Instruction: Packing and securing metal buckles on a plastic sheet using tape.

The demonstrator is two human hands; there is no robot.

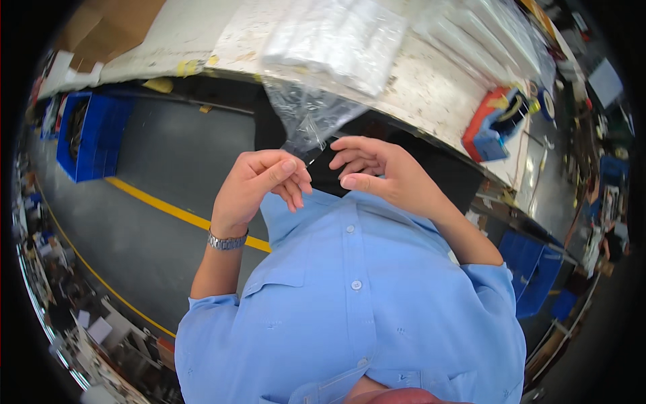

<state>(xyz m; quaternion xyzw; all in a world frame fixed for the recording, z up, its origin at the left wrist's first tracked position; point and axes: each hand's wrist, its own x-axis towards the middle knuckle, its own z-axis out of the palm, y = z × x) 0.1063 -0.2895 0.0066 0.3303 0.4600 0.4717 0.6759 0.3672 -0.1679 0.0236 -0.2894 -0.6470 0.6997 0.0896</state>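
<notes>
A clear plastic bag (313, 114) hangs over the near edge of the worktable, its loose end narrowing toward my hands. Its upper part lies on the tabletop with white wrapped goods (330, 44) inside. My left hand (262, 178), with a metal watch on the wrist, is beside the bag's lower tip. Its fingers droop loosely, and I see nothing held in them. On the other side of the tip is my right hand (383, 168), fingers curved and apart, empty. A thin dark strand shows near the tip between the hands; whether either hand touches it is unclear.
More plastic-wrapped white packs (471, 37) lie on the worktable (431, 101). At its right end stands a red and blue tape dispenser (498, 121). Blue bins (97, 138) sit on the floor at left and right. A cardboard box (111, 30) is at the far left.
</notes>
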